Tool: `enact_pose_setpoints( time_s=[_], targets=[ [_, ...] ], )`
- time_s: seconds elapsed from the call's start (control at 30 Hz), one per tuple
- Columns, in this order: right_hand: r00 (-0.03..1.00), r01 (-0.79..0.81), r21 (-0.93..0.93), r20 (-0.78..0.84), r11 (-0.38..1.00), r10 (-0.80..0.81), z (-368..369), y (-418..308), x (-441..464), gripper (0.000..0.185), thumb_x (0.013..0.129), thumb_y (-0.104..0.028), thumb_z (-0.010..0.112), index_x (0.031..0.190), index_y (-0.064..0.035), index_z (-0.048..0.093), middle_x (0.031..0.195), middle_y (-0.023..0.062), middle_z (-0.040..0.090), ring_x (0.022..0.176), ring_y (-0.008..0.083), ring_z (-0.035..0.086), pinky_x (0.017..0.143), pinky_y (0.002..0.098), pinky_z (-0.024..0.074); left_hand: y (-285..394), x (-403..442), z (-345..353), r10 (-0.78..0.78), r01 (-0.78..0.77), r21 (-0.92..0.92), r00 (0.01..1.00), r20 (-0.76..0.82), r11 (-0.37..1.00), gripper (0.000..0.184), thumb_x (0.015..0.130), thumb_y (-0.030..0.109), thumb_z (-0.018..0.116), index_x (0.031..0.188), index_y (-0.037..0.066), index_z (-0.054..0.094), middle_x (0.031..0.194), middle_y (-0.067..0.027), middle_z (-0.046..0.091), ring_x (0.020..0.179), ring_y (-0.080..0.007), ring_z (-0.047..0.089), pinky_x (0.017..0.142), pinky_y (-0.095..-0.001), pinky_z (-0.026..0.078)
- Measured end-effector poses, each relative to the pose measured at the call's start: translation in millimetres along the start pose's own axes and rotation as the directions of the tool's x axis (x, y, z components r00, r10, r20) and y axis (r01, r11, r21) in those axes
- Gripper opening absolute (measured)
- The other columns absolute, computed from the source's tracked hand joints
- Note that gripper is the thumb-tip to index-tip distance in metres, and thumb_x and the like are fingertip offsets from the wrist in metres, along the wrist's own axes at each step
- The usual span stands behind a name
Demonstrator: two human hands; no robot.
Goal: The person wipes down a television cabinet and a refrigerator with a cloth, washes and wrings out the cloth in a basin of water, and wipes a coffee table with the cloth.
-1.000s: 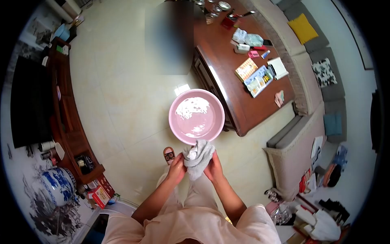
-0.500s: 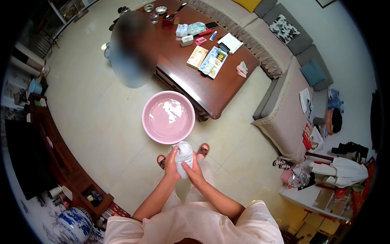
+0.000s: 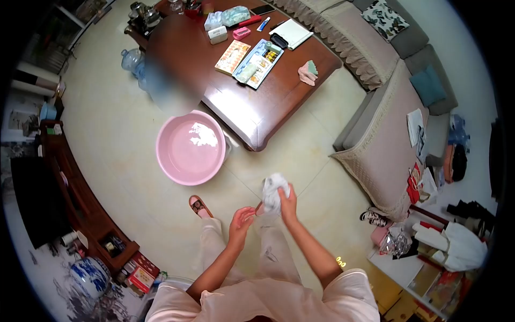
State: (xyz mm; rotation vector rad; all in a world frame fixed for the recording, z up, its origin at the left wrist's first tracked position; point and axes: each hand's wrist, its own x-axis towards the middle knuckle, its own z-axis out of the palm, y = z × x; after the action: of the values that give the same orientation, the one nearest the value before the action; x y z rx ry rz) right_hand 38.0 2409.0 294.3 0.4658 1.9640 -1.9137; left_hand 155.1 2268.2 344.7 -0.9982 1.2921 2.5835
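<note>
A bunched white cloth point(image 3: 274, 192) hangs from my right hand point(image 3: 288, 202), whose fingers are closed around it. My left hand point(image 3: 241, 221) is apart from the cloth, a little to its lower left, with loosely curled fingers and nothing in them. A pink basin point(image 3: 164, 166) of water sits on the floor ahead and to the left of both hands. Light reflects off the water surface.
The brown wooden table point(image 3: 279, 115) stands beyond the basin, with boxes, a notebook point(image 3: 290, 33) and a pink-green cloth point(image 3: 308, 73) on it. To the right is a covered sofa point(image 3: 370, 161). A blurred patch hides part of the table's left side.
The cloth was gripped in both hands near the basin's front rim; now only my right hand has it, farther right. My left hand has let go. The view has shifted, and one foot has stepped.
</note>
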Motion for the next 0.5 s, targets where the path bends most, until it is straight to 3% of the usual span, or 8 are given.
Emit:
enact_pose_setpoints(
  time_s=[0.1,0.17,0.2,0.3,0.4,0.5],
  targets=[
    [0.973,0.198,-0.266,0.169,0.944,-0.156,-17,-18,89,0.028,0.086,-0.011,0.057,0.112,-0.0031,0.052,0.107,0.0109,0.057,0.097,0.0164,0.054,0.084,0.0277,0.0431,-33,5,10,-0.052,0.044,-0.062,0.989,-0.136,0.997,0.031,0.090,0.011,0.054,0.120,0.009,0.047,0.117,-0.0047,0.055,0.108,-0.0130,0.051,0.092,-0.0274,0.042],
    [0.833,0.543,-0.452,0.399,0.708,-0.384,-2,-30,148,0.033,0.081,-0.008,0.060,0.113,-0.0041,0.052,0.112,0.0138,0.055,0.101,0.0252,0.054,0.085,0.0317,0.0436,-50,7,10,-0.057,0.037,-0.089,0.972,-0.228,0.995,0.030,0.090,0.011,0.054,0.119,0.008,0.047,0.117,-0.0051,0.055,0.108,-0.0135,0.052,0.091,-0.0272,0.042],
    [0.760,0.640,-0.459,0.497,0.616,-0.419,13,-35,171,0.034,0.078,-0.007,0.061,0.112,-0.0041,0.054,0.115,0.0145,0.054,0.104,0.0288,0.053,0.088,0.0343,0.0424,-58,5,10,-0.042,0.019,-0.087,0.963,-0.267,0.996,0.030,0.090,0.011,0.055,0.119,0.008,0.048,0.117,-0.0054,0.055,0.107,-0.0138,0.052,0.091,-0.0272,0.042],
    [0.530,0.845,-0.414,0.727,0.337,-0.436,62,-23,231,0.036,0.071,-0.003,0.062,0.107,-0.0057,0.057,0.122,0.0148,0.051,0.111,0.0348,0.048,0.093,0.0404,0.0399,-75,4,11,-0.026,-0.011,-0.102,0.932,-0.362,0.995,0.030,0.088,0.005,0.055,0.117,0.003,0.048,0.115,-0.0083,0.056,0.107,-0.0162,0.052,0.093,-0.0282,0.041],
    [0.412,0.906,-0.420,0.859,0.042,-0.304,82,35,272,0.037,0.068,0.005,0.057,0.103,-0.0062,0.057,0.125,0.0125,0.049,0.113,0.0366,0.046,0.093,0.0411,0.0408,-93,11,-2,-0.039,0.023,-0.045,0.918,-0.395,0.999,0.029,0.088,0.005,0.055,0.116,0.003,0.049,0.113,-0.0085,0.057,0.106,-0.0160,0.053,0.092,-0.0281,0.042],
    [0.486,0.874,-0.424,0.777,0.238,-0.401,48,73,268,0.036,0.068,0.008,0.055,0.101,-0.0042,0.057,0.128,0.0128,0.048,0.113,0.0361,0.046,0.096,0.0405,0.0389,-114,43,-25,0.042,-0.020,0.062,0.926,-0.375,0.998,0.028,0.087,0.004,0.055,0.115,0.003,0.050,0.112,-0.0088,0.058,0.106,-0.0164,0.053,0.091,-0.0284,0.042]
  ],
)
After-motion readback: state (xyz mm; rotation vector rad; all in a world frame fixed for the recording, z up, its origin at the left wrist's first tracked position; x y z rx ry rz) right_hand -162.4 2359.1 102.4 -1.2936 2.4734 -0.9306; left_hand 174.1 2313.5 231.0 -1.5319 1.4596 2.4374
